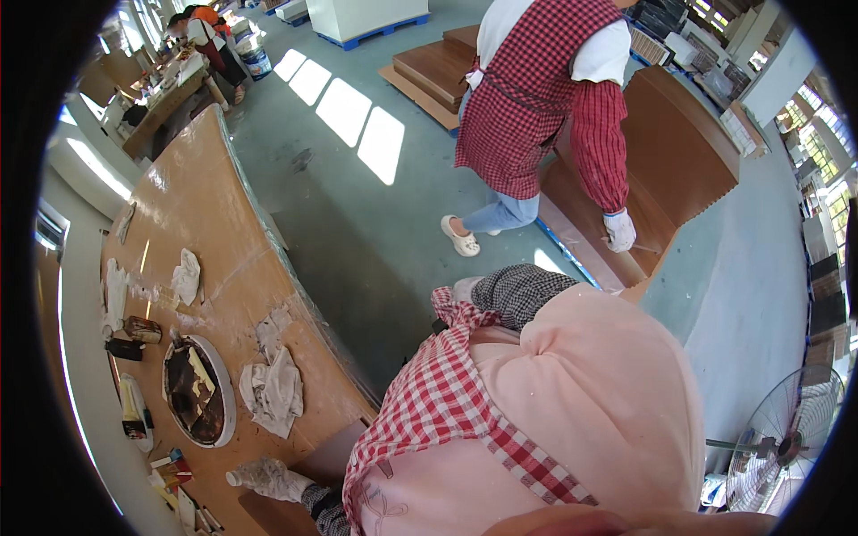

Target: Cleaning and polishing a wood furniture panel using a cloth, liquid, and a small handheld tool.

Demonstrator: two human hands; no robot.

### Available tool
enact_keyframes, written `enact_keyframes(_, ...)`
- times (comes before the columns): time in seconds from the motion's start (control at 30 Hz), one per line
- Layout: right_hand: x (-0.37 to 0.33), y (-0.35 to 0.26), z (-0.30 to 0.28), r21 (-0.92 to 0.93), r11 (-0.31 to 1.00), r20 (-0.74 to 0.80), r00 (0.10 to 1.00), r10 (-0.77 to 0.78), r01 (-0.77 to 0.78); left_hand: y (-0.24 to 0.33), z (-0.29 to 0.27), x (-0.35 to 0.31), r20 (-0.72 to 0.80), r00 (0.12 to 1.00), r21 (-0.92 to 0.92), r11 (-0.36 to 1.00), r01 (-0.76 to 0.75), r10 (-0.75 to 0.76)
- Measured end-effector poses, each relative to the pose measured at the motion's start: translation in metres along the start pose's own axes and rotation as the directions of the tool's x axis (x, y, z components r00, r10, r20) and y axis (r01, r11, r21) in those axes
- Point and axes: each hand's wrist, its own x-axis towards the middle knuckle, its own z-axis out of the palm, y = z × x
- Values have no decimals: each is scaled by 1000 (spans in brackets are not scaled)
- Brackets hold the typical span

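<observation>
My left hand, in a stained pale glove, is low over the near end of the brown worktable. Its fingers are closed together and point left, with a small white tip at their end; what that tip belongs to is unclear. A brown board lies beside and under this hand. My right hand, gloved, shows only partly beyond its checked sleeve, by my red-checked apron; its fingers are hidden. Nearest my left hand are a crumpled cloth and a round, white-rimmed pan with dark brown residue and a pale yellow piece inside.
Brushes, a dark jar and rags line the table. Across the aisle a co-worker bends over stacked brown panels. A standing fan is at right. Other people work at a far table.
</observation>
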Motion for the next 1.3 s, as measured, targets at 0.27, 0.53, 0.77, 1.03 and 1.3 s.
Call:
enact_keyframes(0.27, -3, 41, -4, 221, 966, 43, 988, -148, 135, 74, -28, 17, 282, 948, 484, 875, -9, -146)
enact_keyframes(0.53, 9, 30, -1, 132, 991, 1, 1000, 26, -26, 86, -27, 7, 105, 946, -827, 502, 255, -308)
enact_keyframes(0.77, -2, 9, -7, -9, 998, -26, 998, -64, 64, 24, -21, -20, 175, 944, -753, 580, 311, -279)
enact_keyframes(1.03, 4, 35, -15, 107, 988, 110, 986, -121, 109, 143, -100, 23, 236, 856, -797, 412, 441, -460)
enact_keyframes(1.3, -33, 20, -39, 5, 985, 102, 979, -174, 175, 136, -93, 16, 226, 867, -775, 457, 436, -443)
